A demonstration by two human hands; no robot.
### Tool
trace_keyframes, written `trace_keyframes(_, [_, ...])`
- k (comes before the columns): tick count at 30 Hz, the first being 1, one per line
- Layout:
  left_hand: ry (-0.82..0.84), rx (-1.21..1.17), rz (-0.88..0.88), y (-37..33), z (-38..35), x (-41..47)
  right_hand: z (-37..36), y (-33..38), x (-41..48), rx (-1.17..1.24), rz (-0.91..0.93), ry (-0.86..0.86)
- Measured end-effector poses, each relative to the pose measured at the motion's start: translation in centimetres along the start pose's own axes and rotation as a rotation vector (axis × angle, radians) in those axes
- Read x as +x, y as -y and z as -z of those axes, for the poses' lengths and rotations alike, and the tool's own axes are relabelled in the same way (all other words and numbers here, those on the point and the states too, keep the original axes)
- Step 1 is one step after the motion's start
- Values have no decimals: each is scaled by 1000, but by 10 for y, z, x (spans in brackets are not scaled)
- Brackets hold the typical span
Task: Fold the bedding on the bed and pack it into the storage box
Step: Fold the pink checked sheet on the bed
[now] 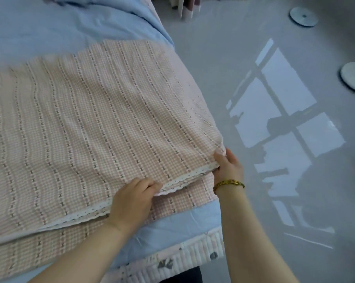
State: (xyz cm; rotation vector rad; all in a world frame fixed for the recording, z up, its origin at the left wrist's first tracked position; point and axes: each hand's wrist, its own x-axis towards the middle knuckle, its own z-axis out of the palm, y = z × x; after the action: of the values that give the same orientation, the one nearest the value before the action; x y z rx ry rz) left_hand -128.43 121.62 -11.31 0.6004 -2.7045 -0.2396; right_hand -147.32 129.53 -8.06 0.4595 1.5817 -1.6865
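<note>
A pink checked blanket (94,119) with white lace trim lies folded over itself on the bed, its upper layer's edge running along the near side. My left hand (131,199) pinches that lace edge a little in from the corner. My right hand (227,164), with a gold bracelet on the wrist, grips the folded corner at the bed's right edge. The lower layer of the blanket sticks out beneath the upper one. No storage box is in view.
A light blue sheet (49,23) covers the bed beyond the blanket and shows at the near corner. A quilted mattress edge (193,258) runs below it. Grey floor (254,48) lies to the right, with two round discs (304,16) and curtain hems at the top.
</note>
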Motion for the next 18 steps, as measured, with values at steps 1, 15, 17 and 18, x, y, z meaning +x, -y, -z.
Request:
trace_keyframes(1, [17, -10, -11, -3, -1, -5, 7, -6, -3, 55, -46, -6])
trace_keyframes(15, [189, 49, 94, -27, -29, -13, 20, 24, 47, 486, -383, 4])
trace_keyframes(17, [216, 58, 122, -30, -31, -9, 21, 15, 45, 344, -483, 78])
trace_keyframes(18, [213, 77, 123, -30, -32, -8, 21, 12, 44, 276, -515, 112])
